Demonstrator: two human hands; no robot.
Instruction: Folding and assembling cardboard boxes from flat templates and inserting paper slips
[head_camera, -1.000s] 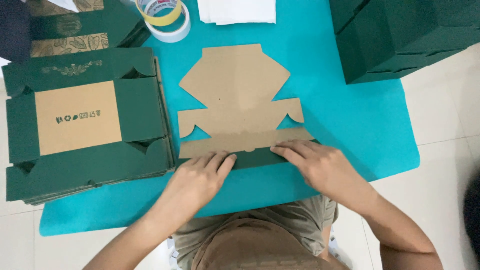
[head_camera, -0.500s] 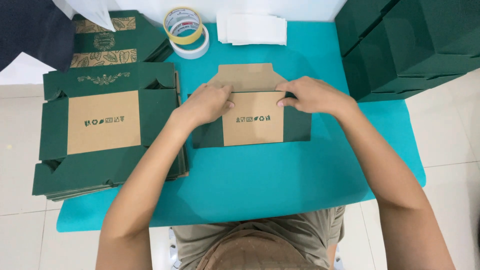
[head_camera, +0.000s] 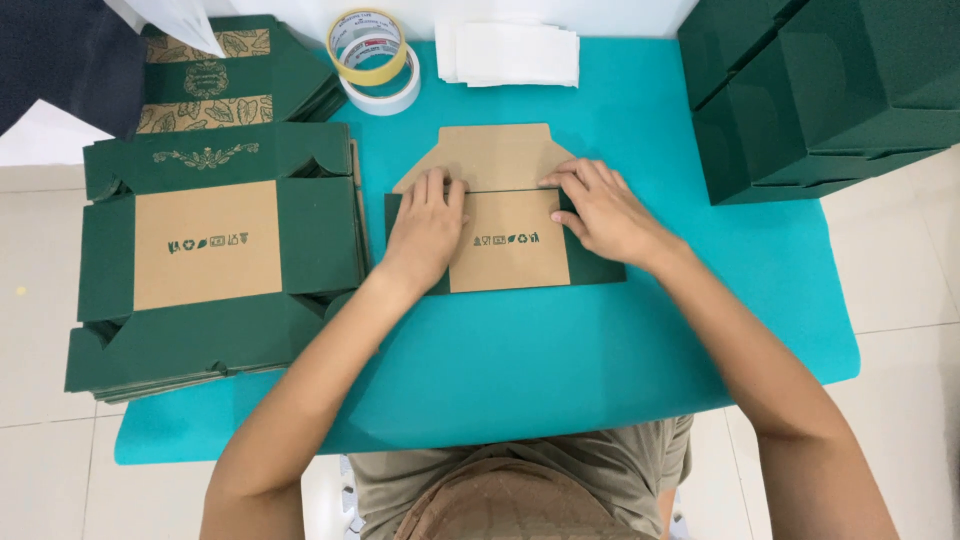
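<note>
Head view, looking down at the desk (head_camera: 600, 380) (teal top).

Box blank (head_camera: 505, 215): a flat cardboard piece, brown inside with dark green flaps, lying near the centre of the desk. Its far flap points to 12 o'clock and lies flat; the lower half is folded over, showing a brown panel with small green symbols.

Left hand (head_camera: 425, 228): palm down on the left part of the box blank, fingers stretched toward 12 o'clock, fingertips (head_camera: 440, 185) on the fold line. Grip released: flat and pressing, nothing enclosed.

Right hand (head_camera: 600, 212): palm down on the right part of the blank, fingers spread and pointing to 10 o'clock, tips at the same fold line. Grip likewise released, pressing only (no pinch seen).

Surroundings:
- Stack of flat green blanks (head_camera: 215, 260) at 9 o'clock of the hands, just beside the box blank, brown panel up.
- Two tape rolls (head_camera: 373, 58) at 11 o'clock, one yellowish resting on a white one.
- White folded sheets (head_camera: 508, 52) at 12 o'clock.
- Finished green boxes (head_camera: 820, 90) piled at 2 o'clock, well apart from the right hand.
</note>
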